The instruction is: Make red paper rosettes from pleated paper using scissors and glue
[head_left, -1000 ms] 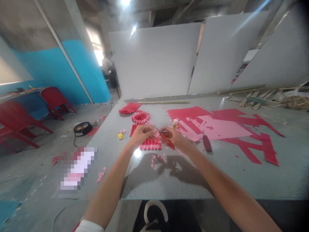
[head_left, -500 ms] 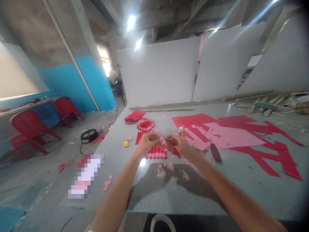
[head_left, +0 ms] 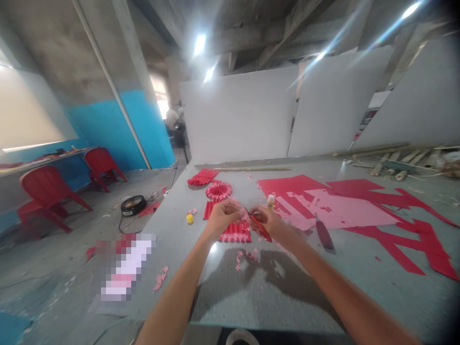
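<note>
Above the table (head_left: 223, 299), red tool (head_left: 262, 228) slanted, pointing far-left, clamped in right hand (head_left: 269, 221), left hand (head_left: 220, 218) pinching pink paper (head_left: 244, 214)

One left hand (head_left: 223, 218), one right hand (head_left: 269, 223) and one slim red tool (head_left: 261, 228) can be counted. On the desk (head_left: 172, 203), one pleated rosette (head_left: 219, 190), one yellow cap (head_left: 189, 219), one glue stick (head_left: 270, 202) and one dark red handle (head_left: 324, 235) are seen. Two red chairs (head_left: 46, 194) (head_left: 100, 164) are shown.
</note>
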{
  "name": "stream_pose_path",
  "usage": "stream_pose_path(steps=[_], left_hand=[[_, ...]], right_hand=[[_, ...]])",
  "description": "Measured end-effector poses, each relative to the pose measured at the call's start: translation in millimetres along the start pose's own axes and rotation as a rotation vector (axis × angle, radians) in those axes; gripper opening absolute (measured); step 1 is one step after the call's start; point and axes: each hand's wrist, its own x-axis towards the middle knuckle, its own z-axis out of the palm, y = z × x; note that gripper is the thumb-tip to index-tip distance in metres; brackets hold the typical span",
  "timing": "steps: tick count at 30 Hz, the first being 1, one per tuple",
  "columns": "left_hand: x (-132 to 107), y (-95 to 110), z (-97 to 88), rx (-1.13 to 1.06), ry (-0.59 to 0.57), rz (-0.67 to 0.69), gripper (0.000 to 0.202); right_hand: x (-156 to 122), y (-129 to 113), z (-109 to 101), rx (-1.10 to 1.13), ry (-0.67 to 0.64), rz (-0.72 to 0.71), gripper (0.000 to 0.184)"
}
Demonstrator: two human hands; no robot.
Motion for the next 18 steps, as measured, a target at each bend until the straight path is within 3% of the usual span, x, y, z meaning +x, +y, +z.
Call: stream_pose_path(steps=[10, 18], left_hand=[[-1, 4, 2.4, -0.001, 0.016, 0.016, 0.032], [0, 3, 0.4, 0.037, 0.022, 0.012, 0.026]], right_hand=[[6, 14, -4, 0.032, 0.031, 0.012, 0.033], [3, 7, -3, 0.049, -0.003, 0.023, 0.032]])
